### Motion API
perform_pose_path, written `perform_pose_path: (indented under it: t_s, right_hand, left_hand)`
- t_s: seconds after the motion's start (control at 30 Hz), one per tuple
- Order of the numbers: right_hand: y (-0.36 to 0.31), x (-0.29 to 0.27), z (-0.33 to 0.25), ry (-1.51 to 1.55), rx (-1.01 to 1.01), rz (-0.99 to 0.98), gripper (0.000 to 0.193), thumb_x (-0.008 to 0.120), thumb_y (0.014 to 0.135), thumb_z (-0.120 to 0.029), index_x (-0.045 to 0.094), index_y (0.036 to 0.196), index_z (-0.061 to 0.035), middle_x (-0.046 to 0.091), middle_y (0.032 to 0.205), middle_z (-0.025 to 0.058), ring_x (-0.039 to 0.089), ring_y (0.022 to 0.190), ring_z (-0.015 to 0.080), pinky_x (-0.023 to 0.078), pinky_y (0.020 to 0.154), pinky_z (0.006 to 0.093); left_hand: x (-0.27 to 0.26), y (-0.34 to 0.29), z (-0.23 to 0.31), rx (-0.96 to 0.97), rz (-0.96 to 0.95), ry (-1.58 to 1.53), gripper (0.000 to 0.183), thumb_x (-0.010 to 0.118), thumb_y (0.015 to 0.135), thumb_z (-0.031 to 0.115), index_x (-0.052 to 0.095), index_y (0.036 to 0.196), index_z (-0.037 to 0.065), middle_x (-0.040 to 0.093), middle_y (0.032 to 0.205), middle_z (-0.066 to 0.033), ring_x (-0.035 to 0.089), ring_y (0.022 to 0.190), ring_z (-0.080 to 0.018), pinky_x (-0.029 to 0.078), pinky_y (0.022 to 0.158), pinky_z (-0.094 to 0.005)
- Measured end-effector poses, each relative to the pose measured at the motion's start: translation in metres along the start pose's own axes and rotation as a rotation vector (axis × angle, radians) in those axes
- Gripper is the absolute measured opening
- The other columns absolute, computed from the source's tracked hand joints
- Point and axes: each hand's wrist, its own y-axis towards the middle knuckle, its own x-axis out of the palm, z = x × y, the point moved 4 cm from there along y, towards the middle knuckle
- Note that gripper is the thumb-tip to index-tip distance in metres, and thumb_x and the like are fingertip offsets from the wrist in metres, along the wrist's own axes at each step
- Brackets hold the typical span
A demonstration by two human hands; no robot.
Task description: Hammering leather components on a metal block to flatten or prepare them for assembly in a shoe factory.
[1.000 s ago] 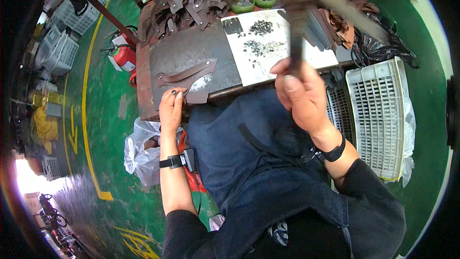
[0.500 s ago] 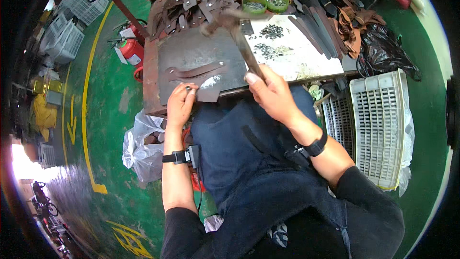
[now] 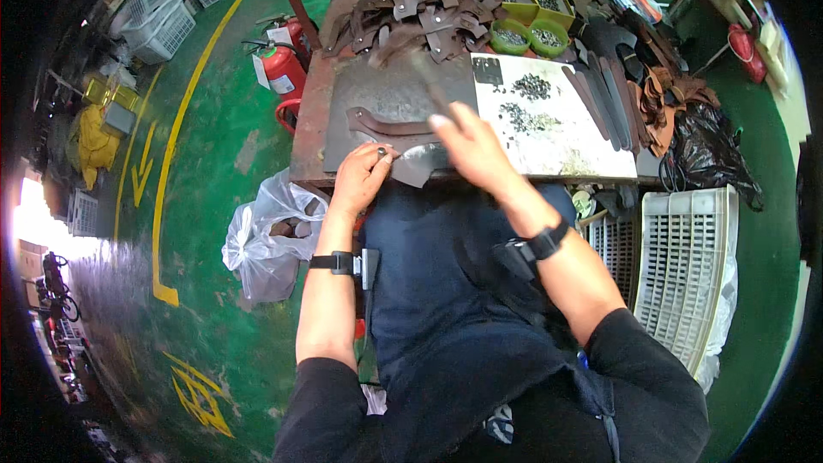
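My right hand grips the handle of a hammer, which is blurred by motion above the work surface. My left hand rests at the front edge of a dark flat plate, its thumb and fingers pinched on a small shiny metal piece, too small to name. Just beyond those fingertips lies a curved brown leather strip. Beside them a leather piece with a bright sheen juts over the bench's front edge.
Brown leather pieces are heaped at the back of the bench. Green bowls and yellow boxes hold small metal parts. Black bits lie on a white board. A white crate stands right, a plastic bag left, fire extinguishers beyond.
The bench has shifted right and down in the picture. My right hand has moved left and farther over the bench with the hammer swinging. My left hand keeps its pinch near the leather.
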Motion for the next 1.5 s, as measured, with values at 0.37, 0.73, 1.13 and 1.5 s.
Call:
perform_pose_path:
  t_s: [0.37, 0.73, 1.13, 1.5]
  right_hand:
    - [-0.01, -0.012, -0.059, 0.199, -0.457, 0.235, 0.024, 0.06, 0.096, -0.026, 0.055, 0.098, -0.0017, 0.062, 0.071, 0.0128, 0.061, 0.061, 0.028, 0.046, 0.057, 0.0376]
    - [-0.07, -0.058, 0.038, 0.014, 0.014, -0.109, 0.03, 0.06, 0.097, -0.031, 0.063, 0.099, -0.001, 0.061, 0.08, 0.0081, 0.057, 0.078, 0.0172, 0.048, 0.074, 0.0334]
    - [-0.173, -0.118, 0.137, -0.025, 0.346, -0.043, 0.019, 0.064, 0.094, -0.022, 0.059, 0.089, -0.0037, 0.047, 0.076, -0.0078, 0.041, 0.072, 0.0049, 0.036, 0.063, 0.0237]
    - [-0.166, -0.115, 0.141, 0.214, 0.468, -0.066, 0.02, 0.062, 0.097, -0.026, 0.063, 0.089, -0.0077, 0.042, 0.061, -0.0094, 0.035, 0.051, 0.0004, 0.025, 0.045, 0.0214]
  left_hand:
    - [0.001, 0.002, 0.0, -0.015, -0.003, 0.011, 0.025, 0.055, 0.094, 0.021, 0.07, 0.097, 0.001, 0.069, 0.1, -0.0141, 0.063, 0.098, -0.0322, 0.048, 0.087, -0.0382]
    - [-0.005, 0.009, 0.003, -0.18, -0.178, -0.041, 0.028, 0.055, 0.096, 0.024, 0.071, 0.096, 0.0, 0.068, 0.107, -0.0132, 0.062, 0.106, -0.0308, 0.046, 0.094, -0.0393]
    - [-0.059, -0.012, 0.008, 0.121, -0.007, 0.463, 0.03, 0.062, 0.086, 0.025, 0.065, 0.072, -0.001, 0.059, 0.081, -0.015, 0.055, 0.085, -0.0355, 0.045, 0.077, -0.0435]
    - [0.039, -0.314, -0.126, -0.91, 0.381, -0.003, 0.042, 0.044, 0.097, 0.037, 0.07, 0.08, 0.008, 0.065, 0.077, -0.0078, 0.059, 0.073, -0.0212, 0.044, 0.069, -0.0381]
